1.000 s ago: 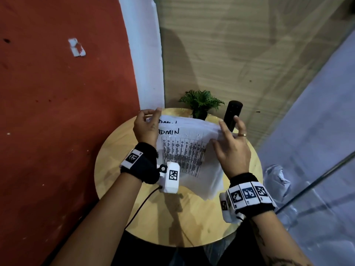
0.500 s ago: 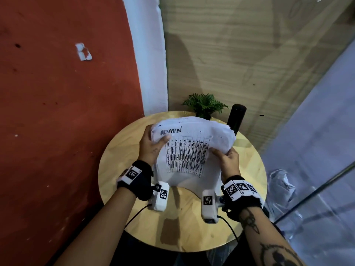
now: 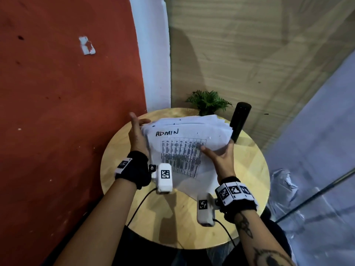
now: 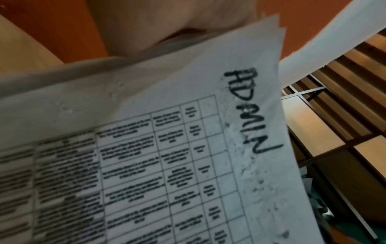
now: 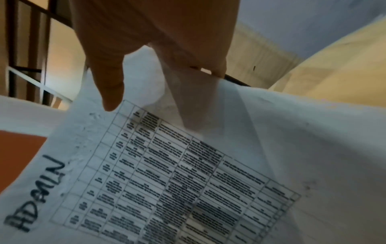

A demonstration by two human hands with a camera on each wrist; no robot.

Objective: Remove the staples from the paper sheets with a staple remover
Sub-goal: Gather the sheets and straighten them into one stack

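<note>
The left hand (image 3: pixel 136 135) at nine o'clock and the right hand (image 3: pixel 221 157) at four o'clock clasp the loose papers (image 3: pixel 189 137) by their edges. Such a light hold could let sheets fan out and slip onto the table (image 3: pixel 247 169).

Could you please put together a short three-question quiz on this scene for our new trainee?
1. True or false: both hands hold the stack of paper sheets above the round table.
2. Which word is handwritten on the top sheet: A) ADMIN, B) SALES, C) STAFF?
3. Fill in: at the table's far edge, right of the small green plant, stands a tall ____ cylinder.

Key
1. True: the left hand is at the stack's left edge and the right hand grips its right side, thumb on the printed table.
2. A
3. black
</note>
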